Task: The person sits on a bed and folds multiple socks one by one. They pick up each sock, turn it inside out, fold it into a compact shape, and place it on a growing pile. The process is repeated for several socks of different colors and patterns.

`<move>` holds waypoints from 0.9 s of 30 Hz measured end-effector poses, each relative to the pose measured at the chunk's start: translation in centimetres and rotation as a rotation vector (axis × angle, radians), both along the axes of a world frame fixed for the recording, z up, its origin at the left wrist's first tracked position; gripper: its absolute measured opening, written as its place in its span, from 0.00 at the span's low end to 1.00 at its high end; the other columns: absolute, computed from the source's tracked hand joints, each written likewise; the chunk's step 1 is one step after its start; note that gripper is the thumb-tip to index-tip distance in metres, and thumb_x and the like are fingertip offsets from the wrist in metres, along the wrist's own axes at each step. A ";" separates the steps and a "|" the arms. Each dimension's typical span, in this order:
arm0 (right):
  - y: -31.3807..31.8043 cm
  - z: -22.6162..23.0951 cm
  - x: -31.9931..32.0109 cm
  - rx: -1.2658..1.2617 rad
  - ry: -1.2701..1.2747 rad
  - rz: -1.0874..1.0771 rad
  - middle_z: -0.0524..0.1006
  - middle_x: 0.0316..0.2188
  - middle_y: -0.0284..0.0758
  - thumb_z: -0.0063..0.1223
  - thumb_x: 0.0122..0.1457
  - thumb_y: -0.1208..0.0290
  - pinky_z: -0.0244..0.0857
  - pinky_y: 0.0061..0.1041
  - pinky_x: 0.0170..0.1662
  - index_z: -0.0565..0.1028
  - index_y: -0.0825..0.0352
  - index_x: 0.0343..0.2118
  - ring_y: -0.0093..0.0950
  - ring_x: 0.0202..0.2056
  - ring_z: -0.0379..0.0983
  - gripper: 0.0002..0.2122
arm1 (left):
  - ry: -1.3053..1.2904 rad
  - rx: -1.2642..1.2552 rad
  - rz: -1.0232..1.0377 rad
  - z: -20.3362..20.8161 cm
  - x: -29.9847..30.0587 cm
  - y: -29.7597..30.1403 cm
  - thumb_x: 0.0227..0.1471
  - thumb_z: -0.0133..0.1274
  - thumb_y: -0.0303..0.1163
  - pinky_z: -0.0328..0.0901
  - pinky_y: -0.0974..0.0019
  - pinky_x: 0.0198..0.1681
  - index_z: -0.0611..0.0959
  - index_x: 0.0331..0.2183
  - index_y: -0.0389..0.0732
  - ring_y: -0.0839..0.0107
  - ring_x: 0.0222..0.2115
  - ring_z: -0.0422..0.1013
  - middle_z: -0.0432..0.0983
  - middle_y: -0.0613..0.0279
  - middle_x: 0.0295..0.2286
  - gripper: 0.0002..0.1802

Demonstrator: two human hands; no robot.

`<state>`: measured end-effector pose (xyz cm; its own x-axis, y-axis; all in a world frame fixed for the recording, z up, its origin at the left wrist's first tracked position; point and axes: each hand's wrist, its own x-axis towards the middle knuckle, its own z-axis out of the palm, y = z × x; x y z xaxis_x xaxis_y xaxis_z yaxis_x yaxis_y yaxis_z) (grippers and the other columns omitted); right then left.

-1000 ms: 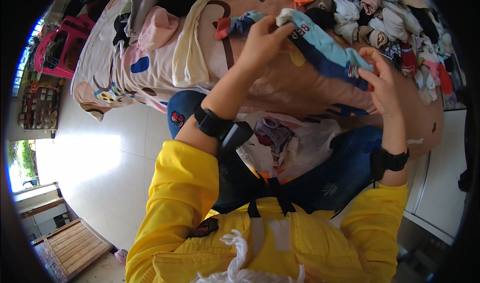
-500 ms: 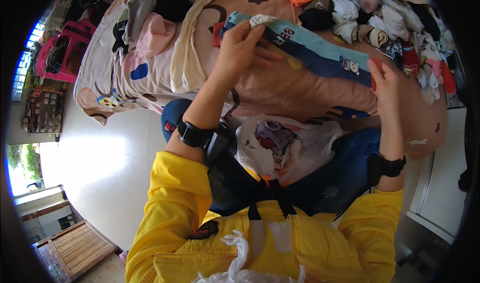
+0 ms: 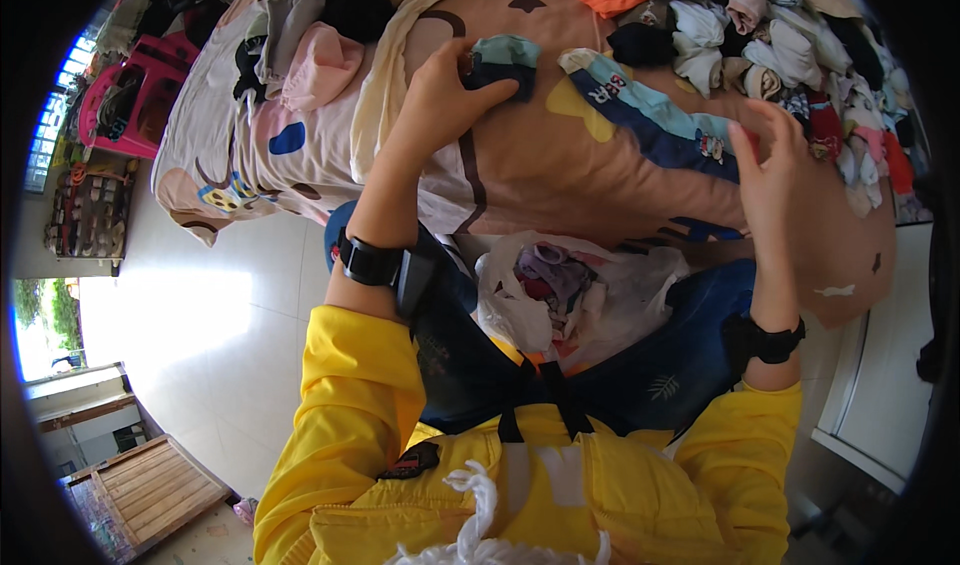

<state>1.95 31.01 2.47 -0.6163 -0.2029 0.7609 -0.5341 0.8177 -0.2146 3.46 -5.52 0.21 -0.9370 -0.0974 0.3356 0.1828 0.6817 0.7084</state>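
Observation:
A long sock (image 3: pixel 640 115) in light teal and navy, with a small printed figure and a red end, lies stretched across the brown patterned cloth. At its red end is my right hand (image 3: pixel 772 170), thumb and fingers apart, the thumb beside the fabric. My left hand (image 3: pixel 445 100) is closed on a second sock (image 3: pixel 505 63) of the same teal and navy, its thumb across the lower edge. The rest of that sock is hidden behind the hand. A gap of cloth separates the two socks.
Heaped socks (image 3: pixel 770 45) cover the far right of the patterned cloth (image 3: pixel 540 165). At the far left lie a pink garment (image 3: pixel 322 65), a black one (image 3: pixel 358 10) and a cream strip (image 3: pixel 385 90). A white plastic bag (image 3: pixel 510 295) of fabric pieces sits in my lap.
The two socks have come apart. My left hand has moved left with one, while the other dropped onto the cloth. My right hand's fingers have spread at the red end.

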 end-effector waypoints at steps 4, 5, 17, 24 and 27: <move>-4.6 0.4 0.8 -0.008 -0.446 0.170 0.75 0.43 0.41 0.61 0.53 0.67 0.63 0.32 0.48 0.70 0.66 0.51 0.38 0.44 0.71 0.22 | -0.071 0.504 -0.296 1.5 1.5 1.4 0.47 0.62 0.46 0.69 0.69 0.34 0.77 0.43 0.34 0.68 0.30 0.74 0.77 0.57 0.31 0.28; -5.6 0.2 0.9 -0.042 -0.626 0.144 0.75 0.44 0.42 0.61 0.53 0.66 0.64 0.32 0.47 0.67 0.65 0.54 0.39 0.43 0.72 0.25 | -0.196 0.754 -0.331 1.6 2.0 1.9 0.50 0.59 0.47 0.68 0.71 0.31 0.77 0.41 0.35 0.70 0.28 0.73 0.76 0.58 0.29 0.25; -7.8 1.0 2.6 -0.515 -0.999 0.760 0.74 0.35 0.25 0.58 0.57 0.75 0.64 0.12 0.36 0.73 0.63 0.42 0.14 0.34 0.70 0.10 | -0.405 0.261 -0.513 2.4 4.1 6.7 0.61 0.47 0.48 0.64 0.77 0.31 0.81 0.39 0.36 0.81 0.27 0.67 0.73 0.67 0.28 0.23; -2.2 -0.3 3.3 0.097 -1.433 1.120 0.67 0.23 0.26 0.64 0.48 0.67 0.58 0.20 0.32 0.70 0.65 0.27 0.18 0.28 0.63 0.13 | -0.571 -0.016 -1.237 -4.2 4.0 5.9 0.60 0.49 0.40 0.65 0.67 0.37 0.80 0.40 0.35 0.70 0.34 0.72 0.78 0.61 0.33 0.17; -5.0 -6.8 4.0 0.416 -1.586 1.120 0.76 0.25 0.33 0.64 0.48 0.61 0.64 0.26 0.32 0.75 0.69 0.32 0.25 0.28 0.71 0.16 | -0.867 -0.505 -1.460 -10.4 6.3 9.8 0.55 0.50 0.39 0.66 0.61 0.41 0.82 0.41 0.38 0.61 0.37 0.74 0.79 0.54 0.38 0.17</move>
